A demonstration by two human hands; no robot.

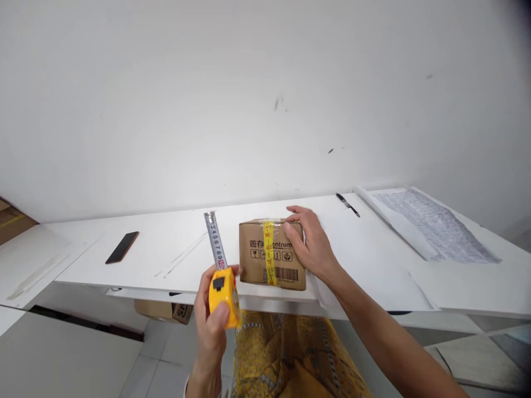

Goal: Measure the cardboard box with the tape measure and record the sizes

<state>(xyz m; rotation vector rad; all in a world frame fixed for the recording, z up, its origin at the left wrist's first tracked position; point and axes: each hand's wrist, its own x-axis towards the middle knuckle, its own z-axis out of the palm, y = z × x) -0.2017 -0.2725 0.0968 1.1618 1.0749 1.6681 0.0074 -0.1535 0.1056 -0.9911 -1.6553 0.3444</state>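
Note:
A yellow tape measure (224, 301) is gripped in my left hand (209, 326), thumb on its case. Its blade (214, 240) sticks out a short way over the white table, with numbers up to about 10 showing. Just right of it a small brown cardboard box (257, 265) stands near the front edge, marked "Centrum" and a barcode, with yellow tape down its front. My right hand (311, 243) holds the box by its right side and top edge, thumb on the near face. The fingertips behind the box are partly hidden.
A dark phone-like slab (121, 247) lies on the table (166, 232) at left. Right of the box are white paper (365, 265), a black pen (347, 204) and a written sheet (435, 221). Another cardboard box (161, 310) sits below the table; a wall rises behind.

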